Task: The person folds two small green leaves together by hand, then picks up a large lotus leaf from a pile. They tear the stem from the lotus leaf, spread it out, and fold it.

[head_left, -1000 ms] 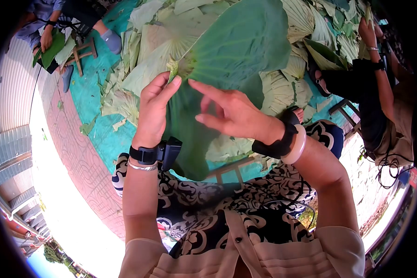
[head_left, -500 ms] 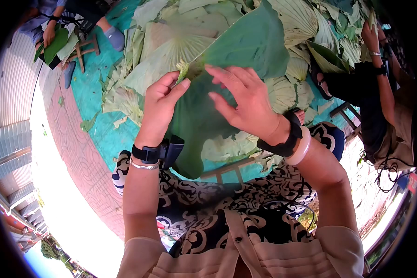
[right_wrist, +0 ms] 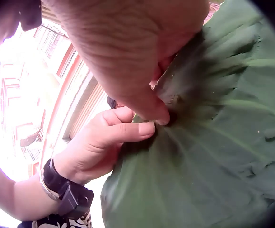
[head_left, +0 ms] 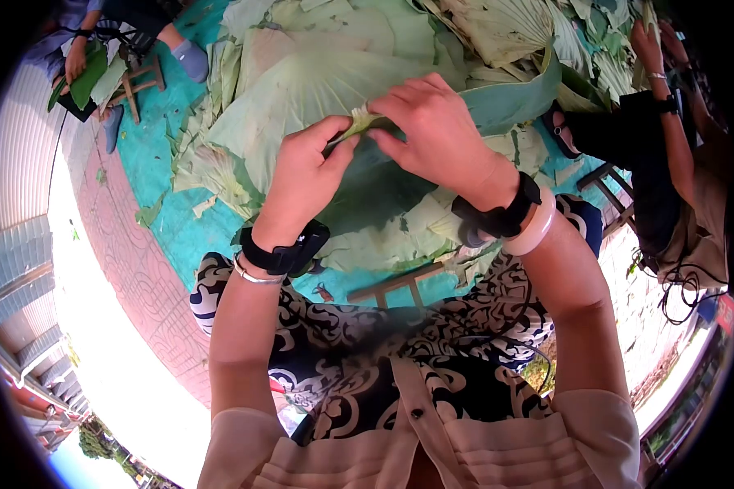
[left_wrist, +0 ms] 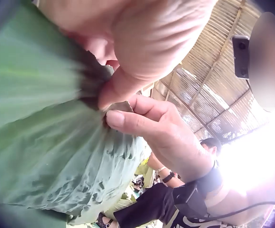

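Both hands hold one large green leaf (head_left: 510, 102) at its pale gathered edge, above a pile of leaves. In the head view the left hand (head_left: 308, 167) pinches the edge between thumb and fingers. Close beside it, the right hand (head_left: 440, 134) grips the same edge with curled fingers. The left wrist view shows the leaf (left_wrist: 47, 161) spreading in folds from the right hand's thumb (left_wrist: 123, 121). From the right wrist view, the left hand's thumb (right_wrist: 135, 132) presses on the leaf (right_wrist: 213, 156) right next to the right hand's thumb.
Pale leaves (head_left: 302, 73) lie heaped on a teal sheet (head_left: 151, 183). A wooden stool frame (head_left: 395, 285) stands near the knees. Another person's hand (head_left: 76, 61) holds leaves at the upper left; a further person's arm (head_left: 673, 138) is at the right.
Both hands have moved right and slightly up, closer together. The right hand, earlier with fingers extended by the leaf, now grips its edge. The leaf has swung lower and folded toward the right.
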The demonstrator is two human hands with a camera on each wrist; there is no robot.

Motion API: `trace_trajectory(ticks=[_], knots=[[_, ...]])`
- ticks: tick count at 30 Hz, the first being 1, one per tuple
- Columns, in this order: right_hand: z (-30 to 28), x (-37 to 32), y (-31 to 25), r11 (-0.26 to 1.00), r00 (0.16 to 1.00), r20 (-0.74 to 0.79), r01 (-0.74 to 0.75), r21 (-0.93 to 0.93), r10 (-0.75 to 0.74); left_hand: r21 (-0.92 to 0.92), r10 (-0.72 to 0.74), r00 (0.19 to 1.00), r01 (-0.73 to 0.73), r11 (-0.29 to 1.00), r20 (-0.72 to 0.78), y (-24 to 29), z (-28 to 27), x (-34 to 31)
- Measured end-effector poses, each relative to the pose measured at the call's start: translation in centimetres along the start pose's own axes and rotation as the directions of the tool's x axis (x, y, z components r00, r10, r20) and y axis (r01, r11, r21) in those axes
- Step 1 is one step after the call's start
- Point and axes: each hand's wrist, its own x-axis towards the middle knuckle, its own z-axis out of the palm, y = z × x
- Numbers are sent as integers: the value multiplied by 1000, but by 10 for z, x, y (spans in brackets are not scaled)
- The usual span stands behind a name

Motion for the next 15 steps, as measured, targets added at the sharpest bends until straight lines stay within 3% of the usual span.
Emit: trace_trajectory(ticks=[15], knots=[[9, 7, 1, 1000, 999, -43, 2, -8, -2, 180, 183, 974, -159, 971, -130, -8, 8, 5]])
